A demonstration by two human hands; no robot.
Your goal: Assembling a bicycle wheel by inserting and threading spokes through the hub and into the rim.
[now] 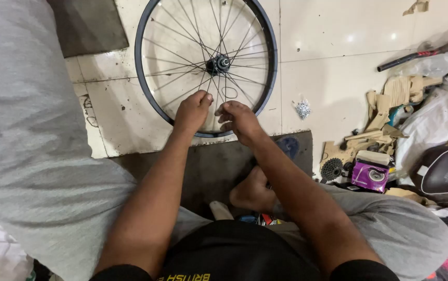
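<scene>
Left hand and right hand side by side, both pinching thin metal spokes of black-rimmed bicycle wheel, flat on tiled floor.

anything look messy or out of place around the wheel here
The wheel itself looks sound, lying flat on the floor with both hands at its spokes. The mess is to the right: a loose heap of small metal bits on the tile, and torn cardboard piled with a gear cluster.

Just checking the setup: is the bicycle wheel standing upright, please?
No, the bicycle wheel lies flat on the tiled floor.
</scene>
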